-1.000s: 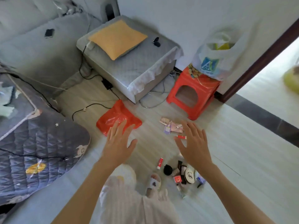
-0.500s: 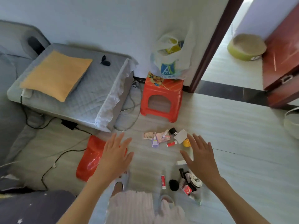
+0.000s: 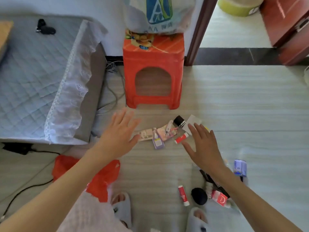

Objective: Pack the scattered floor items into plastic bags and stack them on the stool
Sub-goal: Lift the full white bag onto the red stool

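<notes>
Pale wood-grain floor (image 3: 234,101) runs to a grey quilted bed (image 3: 33,72). Against the wall, the red stool (image 3: 153,52) carries a white plastic bag (image 3: 158,14). Both the left hand (image 3: 119,133) and right hand (image 3: 203,143) hover spread and empty over scattered small items (image 3: 160,134); a red bag (image 3: 100,180) lies nearer.

Home bedroom: quilted bed (image 3: 33,77), slippers (image 3: 122,210)

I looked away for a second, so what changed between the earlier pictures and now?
The view swung right and closer to the stool. Both the left hand and the right hand reached forward toward the small packets, fingers spread, gripping nothing. The white bag stayed on the stool, the red bag on the floor.
</notes>
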`<action>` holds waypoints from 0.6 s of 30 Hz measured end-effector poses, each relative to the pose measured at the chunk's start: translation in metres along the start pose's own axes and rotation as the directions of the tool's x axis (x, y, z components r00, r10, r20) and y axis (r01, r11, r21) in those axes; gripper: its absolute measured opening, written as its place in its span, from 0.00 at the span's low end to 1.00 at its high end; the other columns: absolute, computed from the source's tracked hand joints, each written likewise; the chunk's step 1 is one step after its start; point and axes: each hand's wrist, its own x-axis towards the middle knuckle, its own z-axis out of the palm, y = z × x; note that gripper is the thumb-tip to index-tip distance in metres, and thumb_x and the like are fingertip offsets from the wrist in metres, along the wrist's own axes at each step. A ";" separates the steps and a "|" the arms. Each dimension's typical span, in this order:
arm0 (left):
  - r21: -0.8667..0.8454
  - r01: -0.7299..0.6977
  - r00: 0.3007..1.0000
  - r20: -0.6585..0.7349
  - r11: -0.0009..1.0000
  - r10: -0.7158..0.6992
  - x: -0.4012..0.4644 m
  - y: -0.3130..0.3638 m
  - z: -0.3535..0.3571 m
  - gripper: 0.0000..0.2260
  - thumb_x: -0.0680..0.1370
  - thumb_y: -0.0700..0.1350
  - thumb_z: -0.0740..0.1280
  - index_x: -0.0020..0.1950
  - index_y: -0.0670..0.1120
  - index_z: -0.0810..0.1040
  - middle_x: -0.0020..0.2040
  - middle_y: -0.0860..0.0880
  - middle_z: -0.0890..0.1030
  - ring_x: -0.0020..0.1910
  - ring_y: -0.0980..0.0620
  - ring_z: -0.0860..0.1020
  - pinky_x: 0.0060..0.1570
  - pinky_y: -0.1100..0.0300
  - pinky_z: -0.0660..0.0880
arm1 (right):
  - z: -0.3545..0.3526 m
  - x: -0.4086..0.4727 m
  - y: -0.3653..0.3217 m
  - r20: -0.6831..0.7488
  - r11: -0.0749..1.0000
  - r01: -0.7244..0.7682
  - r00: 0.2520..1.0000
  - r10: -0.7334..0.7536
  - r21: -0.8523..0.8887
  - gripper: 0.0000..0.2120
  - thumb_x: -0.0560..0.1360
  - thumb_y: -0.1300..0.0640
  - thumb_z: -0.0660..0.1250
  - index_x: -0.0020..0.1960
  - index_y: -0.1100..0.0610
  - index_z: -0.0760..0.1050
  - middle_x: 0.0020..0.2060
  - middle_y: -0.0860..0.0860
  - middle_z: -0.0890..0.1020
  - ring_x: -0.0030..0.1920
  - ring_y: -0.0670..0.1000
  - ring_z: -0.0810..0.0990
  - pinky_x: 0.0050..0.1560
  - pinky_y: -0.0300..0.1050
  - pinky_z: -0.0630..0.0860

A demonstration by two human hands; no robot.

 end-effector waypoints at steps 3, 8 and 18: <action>0.033 -0.090 0.996 0.010 0.995 0.090 0.022 0.007 0.084 0.22 0.69 0.53 0.56 0.60 0.46 0.71 0.59 0.39 0.77 0.60 0.35 0.74 0.56 0.39 0.71 | 0.083 0.010 0.024 -0.011 0.999 0.002 1.000 -0.002 -0.035 0.28 0.73 0.43 0.57 0.66 0.59 0.70 0.63 0.59 0.76 0.64 0.62 0.74 0.62 0.64 0.69; -0.034 -0.067 0.996 0.063 0.997 0.069 0.034 0.024 0.202 0.21 0.71 0.49 0.67 0.62 0.43 0.75 0.64 0.36 0.74 0.64 0.33 0.69 0.60 0.37 0.67 | 0.184 0.022 0.045 -0.062 0.999 -0.005 0.998 0.002 -0.040 0.29 0.73 0.42 0.55 0.68 0.57 0.68 0.66 0.57 0.73 0.68 0.60 0.70 0.65 0.64 0.65; -0.033 0.121 0.986 0.120 0.992 -0.116 -0.067 0.015 0.244 0.26 0.78 0.53 0.58 0.74 0.51 0.55 0.76 0.45 0.52 0.75 0.44 0.46 0.72 0.48 0.46 | 0.255 -0.031 -0.010 -0.048 0.997 0.072 0.996 -0.072 -0.007 0.31 0.74 0.41 0.53 0.73 0.54 0.61 0.71 0.55 0.67 0.72 0.58 0.63 0.70 0.61 0.58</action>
